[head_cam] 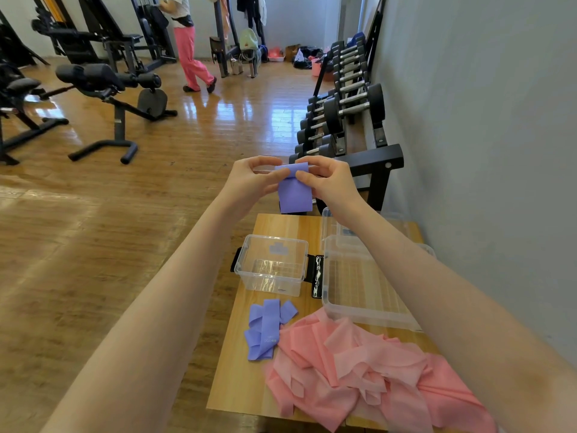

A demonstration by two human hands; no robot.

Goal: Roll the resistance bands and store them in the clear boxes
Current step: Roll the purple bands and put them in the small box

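Head cam, the only view here: both hands are up in the air past the far edge of the tabletop [249,364], working on a purple band [295,195]. The left hand [253,179] is pinching its top-left corner and the right hand [327,179] is pinching the top-right, thumbs nearly touching in the middle. The band is hanging straight down from the fingers, so its long axis is running vertical, with the rolled or folded top edge lying crosswise between the two hands. Neither hand looks nearer to it; I'd say the roll needs both thumbs turning the top edge down toward the loose tail.

Containers: the small clear box [271,267] is sitting open right below the hands, and looks like nothing's in it. A bigger clear box [368,295] is sitting just to its right, partly under the right forearm, looking bare too. Nearer the camera, a second purple band [265,329] is lying crumpled beside a pink band pile [359,370], both unrolled.
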